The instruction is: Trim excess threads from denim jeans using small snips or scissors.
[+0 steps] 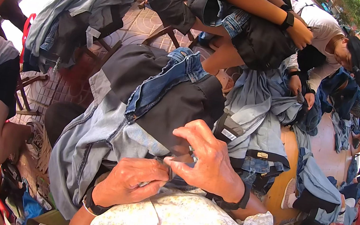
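Observation:
Across my lap, above a pale floral cloth [197,220], lies a denim garment [100,134], turned inside out. It has light blue-grey legs, black lining and a dark blue waistband strip [159,87]. My left hand [133,183] is closed, its fingertips pinching the garment's near edge; the exact spot is hidden under the fingers. Just right of it is my right hand [209,161], thumb and index finger apart. Small shiny bits show between its fingers, blurred and mostly covered, so I cannot tell what they are. Both wrists wear dark bands.
A heap of jeans [81,19] rests on a wooden stool at upper left. More denim [260,108] is piled on a wooden table [283,170] at right. A person with a black garment [265,40] sits opposite; others work along the table. Bags [30,202] lie lower left.

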The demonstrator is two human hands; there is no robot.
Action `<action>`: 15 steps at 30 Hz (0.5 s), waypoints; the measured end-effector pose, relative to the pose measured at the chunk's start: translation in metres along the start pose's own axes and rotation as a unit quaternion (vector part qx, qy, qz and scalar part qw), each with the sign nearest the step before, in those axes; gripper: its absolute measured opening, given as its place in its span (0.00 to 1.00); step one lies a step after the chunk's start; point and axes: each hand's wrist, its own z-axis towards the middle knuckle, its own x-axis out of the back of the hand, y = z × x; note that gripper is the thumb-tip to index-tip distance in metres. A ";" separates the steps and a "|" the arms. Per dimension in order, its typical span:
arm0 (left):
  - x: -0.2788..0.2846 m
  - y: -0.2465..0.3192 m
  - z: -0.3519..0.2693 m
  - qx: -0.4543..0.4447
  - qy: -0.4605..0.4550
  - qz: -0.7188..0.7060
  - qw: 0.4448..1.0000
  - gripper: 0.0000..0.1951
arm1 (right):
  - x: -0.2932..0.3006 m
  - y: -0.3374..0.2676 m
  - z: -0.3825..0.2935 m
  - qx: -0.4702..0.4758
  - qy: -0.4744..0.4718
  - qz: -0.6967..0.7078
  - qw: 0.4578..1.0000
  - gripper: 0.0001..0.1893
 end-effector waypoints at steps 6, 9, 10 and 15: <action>-0.001 0.002 -0.003 -0.020 0.002 0.028 0.999 0.06 | -0.006 0.015 0.008 -0.009 0.048 -0.070 0.996 0.12; 0.008 0.007 -0.007 -0.020 0.003 0.015 1.000 0.05 | 0.001 0.026 0.010 -0.052 0.153 -0.004 0.987 0.06; 0.014 0.009 -0.011 -0.009 0.004 -0.002 1.000 0.05 | 0.003 0.027 0.008 -0.109 0.136 0.051 0.983 0.07; 0.024 -0.016 -0.031 0.019 0.228 -0.244 0.942 0.05 | 0.000 0.025 0.008 -0.152 0.142 0.140 0.968 0.04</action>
